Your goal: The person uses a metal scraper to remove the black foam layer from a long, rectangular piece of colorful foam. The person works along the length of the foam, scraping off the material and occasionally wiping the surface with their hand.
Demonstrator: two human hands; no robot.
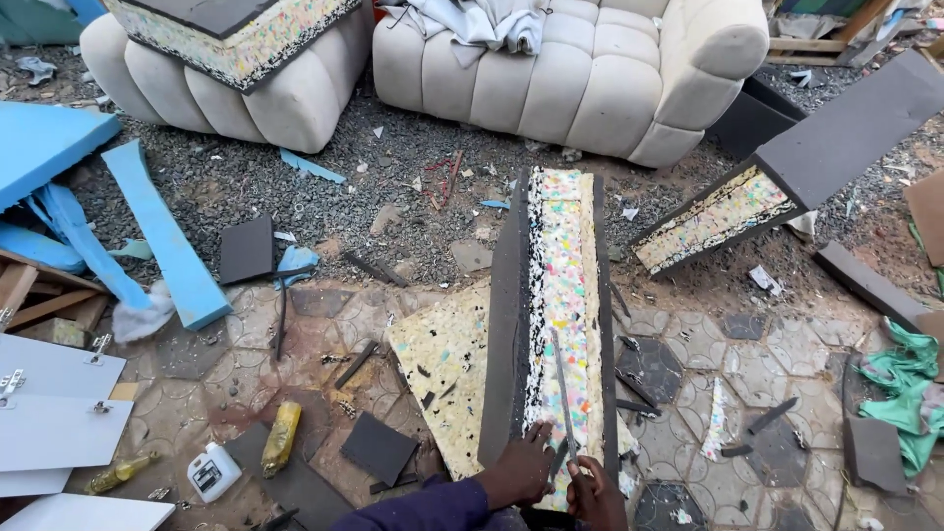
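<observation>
Foam slab [562,315], multicoloured core between grey skins, stands on edge near centre, cut face up so blade runs along it. We steady near end with left hand [524,470], fingers closed on grey skin. Right hand [593,492] grips long thin knife [563,393], blade pointing far along core. Yellowish foam sheet [442,364] lies left of slab; beige sofa [580,69] far.

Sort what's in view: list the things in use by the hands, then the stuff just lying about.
In use:
left hand, steadying the foam slab
right hand, holding the blade
blade
foam slab, standing on edge

Lying about:
blue foam strip
yellow bottle
white container
green cloth
cream sofa
second foam slab
</observation>
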